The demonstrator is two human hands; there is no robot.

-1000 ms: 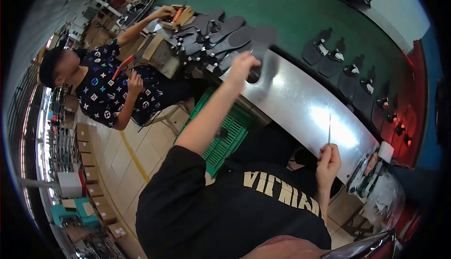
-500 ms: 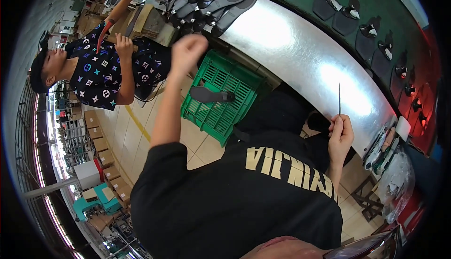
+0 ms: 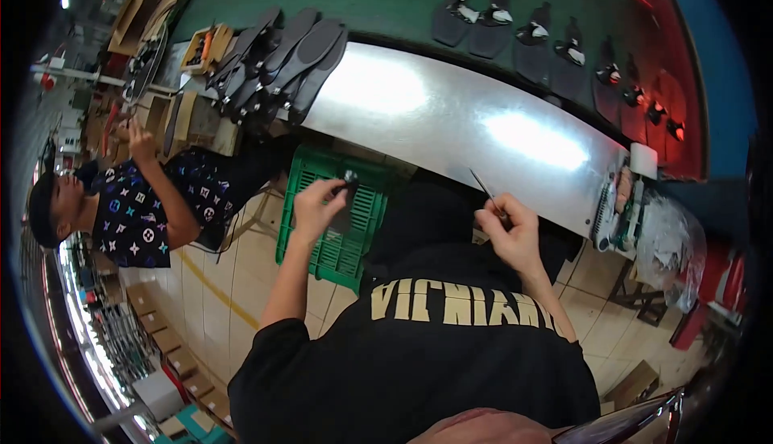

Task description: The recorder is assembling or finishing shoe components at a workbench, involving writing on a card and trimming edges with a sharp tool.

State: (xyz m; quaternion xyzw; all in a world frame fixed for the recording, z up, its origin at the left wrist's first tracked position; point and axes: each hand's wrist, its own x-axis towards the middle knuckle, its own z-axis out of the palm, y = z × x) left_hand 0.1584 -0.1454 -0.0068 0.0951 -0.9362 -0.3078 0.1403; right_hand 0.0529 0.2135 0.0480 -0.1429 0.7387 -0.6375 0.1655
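Over the green plastic crate (image 3: 295,182), my left hand (image 3: 316,209) is closed on a dark sandal (image 3: 341,217). A small shiny ornament shows above my fingers, and the flat sole extends below, partly hidden by the hand. My right hand (image 3: 513,227) grips a slim pointed tool (image 3: 483,184) near the front edge of the metal tabletop (image 3: 451,114). The tool's tip points up and to the left; its exact kind cannot be made out. A pile of dark sandals (image 3: 282,61) lies at the table's left end.
A row of dark sandals (image 3: 531,37) stands on the green belt (image 3: 362,5) at the back. Tools (image 3: 620,202) and a clear plastic bag (image 3: 670,239) are at the right end. A co-worker (image 3: 153,202) sits at the left beside a small box of tools (image 3: 208,48).
My left hand has come down from beside the pile to the crate and taken hold of the sandal there. My right hand has moved left with the tool, tilting it. The view has turned.
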